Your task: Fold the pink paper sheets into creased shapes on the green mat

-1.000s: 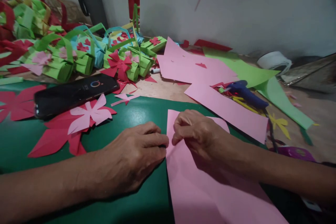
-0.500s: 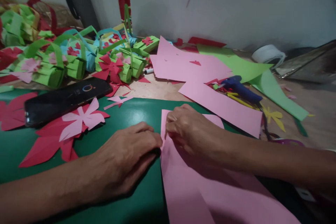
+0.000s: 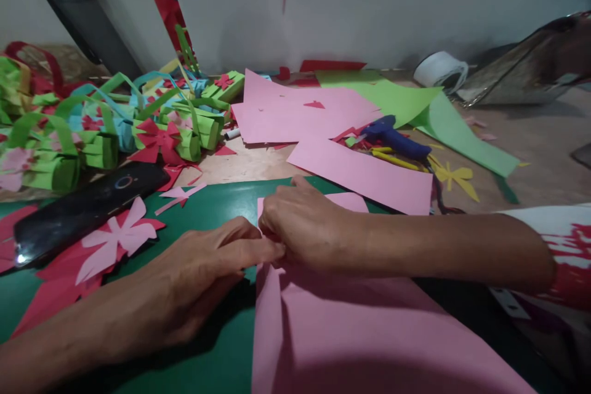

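A large pink paper sheet [image 3: 360, 332] lies on the green mat [image 3: 212, 363], its left edge folded over in a narrow strip. My right hand [image 3: 309, 221] is closed, knuckles up, on the far part of that fold. The fingers of my left hand [image 3: 203, 271] are drawn together and pinch the same edge, touching the right fingertips. Exactly what the fingertips grip is partly hidden under both hands. Left of my left hand, a pink paper flower [image 3: 119, 235] rests on red cut-out petals [image 3: 69, 255].
A black phone [image 3: 92, 203] lies at the left. Small green paper baskets [image 3: 96, 151] crowd the back left. A blue glue gun [image 3: 397, 137], pink sheets [image 3: 300, 114], green paper [image 3: 401, 98] and a white tape roll [image 3: 441, 72] lie towards the back right.
My left hand has moved right onto the folded edge and now meets my right hand. The near part of the fold stands up more. The view has turned slightly right.
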The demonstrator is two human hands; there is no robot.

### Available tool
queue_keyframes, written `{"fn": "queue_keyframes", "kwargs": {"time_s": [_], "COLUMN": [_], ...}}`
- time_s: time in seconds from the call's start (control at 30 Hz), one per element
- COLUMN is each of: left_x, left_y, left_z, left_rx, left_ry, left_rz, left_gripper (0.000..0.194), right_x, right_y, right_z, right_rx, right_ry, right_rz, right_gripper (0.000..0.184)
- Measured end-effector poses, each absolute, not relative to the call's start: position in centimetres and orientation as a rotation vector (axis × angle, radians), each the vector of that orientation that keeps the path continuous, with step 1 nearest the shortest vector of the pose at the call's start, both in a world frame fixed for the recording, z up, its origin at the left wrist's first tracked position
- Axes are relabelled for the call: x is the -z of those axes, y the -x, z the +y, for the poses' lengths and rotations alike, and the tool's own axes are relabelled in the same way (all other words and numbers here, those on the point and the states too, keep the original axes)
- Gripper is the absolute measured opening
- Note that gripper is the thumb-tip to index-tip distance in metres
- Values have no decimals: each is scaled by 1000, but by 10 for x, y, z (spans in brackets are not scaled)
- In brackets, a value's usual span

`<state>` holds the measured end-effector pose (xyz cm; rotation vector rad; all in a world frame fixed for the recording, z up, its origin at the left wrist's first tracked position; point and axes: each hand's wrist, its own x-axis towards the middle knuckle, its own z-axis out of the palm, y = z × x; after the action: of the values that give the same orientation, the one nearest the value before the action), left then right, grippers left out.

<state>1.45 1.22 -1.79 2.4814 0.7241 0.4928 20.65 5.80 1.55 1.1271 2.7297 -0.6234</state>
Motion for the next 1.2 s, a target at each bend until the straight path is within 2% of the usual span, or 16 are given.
{"fn": "queue_keyframes", "kwargs": {"time_s": [0.17,0.33,0.5,0.63,0.83,1.2], "left_x": [14,17,22,28,29,25], "left_y": [-19,-26,-32,-33,-33,-35], "left_z": [12,8,4,2,0,4], "left_rx": [-532,-678,-640,-614,-606,-649], "left_ry": [-2290,-2488,-2608,-2623,-2605,-2607], "left_rz": [714,700,745,760,772,788], "left_gripper": [30,43,26,23,26,38], "right_x": [-4,11,9,4,-1,15], "right_y": [-216,-235,-247,-251,-249,-255], "right_z": [60,63,63,62,61,70], "right_rx": [623,778,837,833,805,871], "right_ry": [-1143,-1139,-1264,-1335,-1417,-1257], "right_rz": [2825,2950,2886,2816,2737,2877], "right_gripper": [23,20,16,18,20,12]}}
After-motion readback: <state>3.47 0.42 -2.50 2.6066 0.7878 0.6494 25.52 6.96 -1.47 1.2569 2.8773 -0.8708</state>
